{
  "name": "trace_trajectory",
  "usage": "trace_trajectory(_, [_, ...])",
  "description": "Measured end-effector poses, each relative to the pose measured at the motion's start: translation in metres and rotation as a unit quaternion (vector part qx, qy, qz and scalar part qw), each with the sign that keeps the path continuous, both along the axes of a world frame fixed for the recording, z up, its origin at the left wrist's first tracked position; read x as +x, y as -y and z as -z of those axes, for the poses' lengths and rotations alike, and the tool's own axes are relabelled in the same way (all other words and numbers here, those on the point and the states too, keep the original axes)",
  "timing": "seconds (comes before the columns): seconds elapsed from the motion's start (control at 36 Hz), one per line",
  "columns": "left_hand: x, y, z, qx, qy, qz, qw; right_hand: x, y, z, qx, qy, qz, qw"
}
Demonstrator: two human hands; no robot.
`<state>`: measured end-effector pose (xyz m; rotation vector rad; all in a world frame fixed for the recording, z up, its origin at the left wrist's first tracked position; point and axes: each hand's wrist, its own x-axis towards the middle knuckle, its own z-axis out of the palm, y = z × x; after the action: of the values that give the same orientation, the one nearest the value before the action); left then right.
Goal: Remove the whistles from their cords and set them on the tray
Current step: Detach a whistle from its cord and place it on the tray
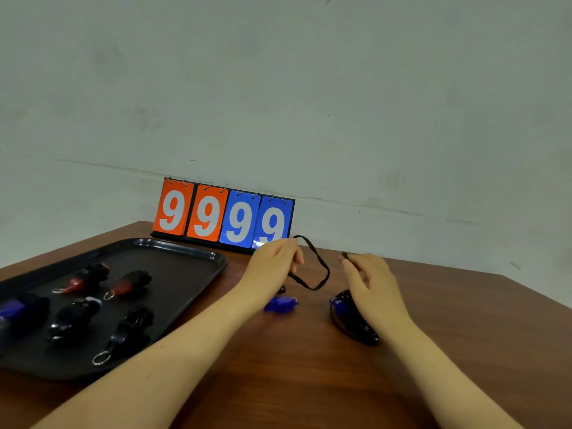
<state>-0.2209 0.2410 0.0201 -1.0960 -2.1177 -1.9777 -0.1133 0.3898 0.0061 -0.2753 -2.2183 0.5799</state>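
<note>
My left hand (274, 258) pinches a black cord (315, 264) that loops up and over to the right above the table. A loose blue whistle (281, 304) lies on the wood just below that hand. My right hand (371, 283) hovers to the right with fingers relaxed; the cord's other end shows near its fingertips, contact unclear. Under the right hand lies another blue whistle (339, 305) wrapped in a bundled black cord (356, 328). The black tray (185, 252) at left holds several whistles: two red (123, 286), black ones (74, 317) and a blue one (12, 308).
A flip scoreboard (223, 215) reading 9999 stands at the table's back edge against the wall. The brown wooden table (309, 382) stretches in front and to the right of my arms.
</note>
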Motion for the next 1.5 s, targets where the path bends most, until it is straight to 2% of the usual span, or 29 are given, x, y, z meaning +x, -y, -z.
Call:
trace_trajectory(0.11, [0.000, -0.001, 0.001, 0.000, -0.003, -0.006, 1.000, -0.002, 0.011, 0.002, -0.040, -0.014, -0.028, 0.999])
trace_trajectory(0.28, [0.002, -0.001, 0.000, 0.000, 0.002, 0.001, 1.000, -0.007, 0.020, 0.007, 0.004, 0.094, -0.034, 0.995])
trace_trajectory(0.36, [0.002, 0.000, 0.000, 0.008, -0.003, -0.008, 1.000, -0.008, 0.018, 0.008, -0.026, 0.115, -0.024, 0.993])
trace_trajectory(0.56, [0.004, -0.004, 0.004, -0.005, -0.032, 0.016, 0.999, -0.002, 0.018, 0.003, -0.097, 0.048, -0.064, 0.992])
trace_trajectory(0.69, [0.007, -0.007, 0.010, -0.015, -0.068, 0.035, 0.997, 0.008, 0.023, -0.009, -0.102, 0.076, -0.133, 0.983])
trace_trajectory(0.75, [0.007, -0.004, 0.010, -0.029, -0.102, 0.027, 0.994, 0.010, 0.022, -0.014, -0.175, 0.052, -0.146, 0.972])
trace_trajectory(0.78, [0.006, -0.003, 0.009, -0.048, -0.129, 0.015, 0.990, 0.010, 0.020, -0.017, -0.255, 0.025, -0.159, 0.954])
trace_trajectory(0.81, [0.004, -0.001, 0.009, -0.077, -0.160, 0.002, 0.984, 0.011, 0.015, -0.019, -0.348, -0.012, -0.183, 0.919])
trace_trajectory(0.86, [0.000, 0.003, 0.009, -0.151, -0.211, -0.017, 0.966, 0.014, 0.003, -0.024, -0.511, -0.101, -0.244, 0.818])
trace_trajectory(0.92, [-0.005, 0.007, 0.009, -0.210, -0.231, -0.025, 0.950, 0.017, -0.012, -0.026, -0.605, -0.191, -0.257, 0.729])
trace_trajectory(1.0, [-0.015, 0.011, 0.010, -0.255, -0.233, -0.061, 0.936, 0.020, -0.032, -0.024, -0.645, -0.297, -0.200, 0.675])
trace_trajectory(1.08, [-0.030, 0.015, 0.013, -0.247, -0.193, -0.105, 0.944, 0.021, -0.045, -0.018, -0.650, -0.355, -0.138, 0.658])
trace_trajectory(1.14, [-0.036, 0.017, 0.013, -0.192, -0.123, -0.105, 0.968, 0.020, -0.049, -0.015, -0.638, -0.363, -0.096, 0.672])
trace_trajectory(1.17, [-0.036, 0.018, 0.012, -0.156, -0.084, -0.099, 0.979, 0.019, -0.050, -0.014, -0.628, -0.350, -0.076, 0.691])
trace_trajectory(1.25, [-0.032, 0.020, 0.006, -0.068, 0.016, -0.080, 0.994, 0.013, -0.054, -0.005, -0.554, -0.230, 0.024, 0.800])
trace_trajectory(1.33, [-0.026, 0.019, -0.003, 0.026, 0.099, -0.033, 0.994, 0.005, -0.053, 0.004, -0.415, -0.066, 0.099, 0.902])
trace_trajectory(1.42, [-0.013, 0.015, -0.011, 0.028, 0.055, -0.025, 0.998, 0.005, -0.041, 0.004, -0.226, 0.063, 0.158, 0.959])
trace_trajectory(1.5, [0.001, 0.012, -0.013, 0.011, -0.005, 0.006, 1.000, 0.005, -0.022, -0.001, -0.110, 0.076, 0.104, 0.986])
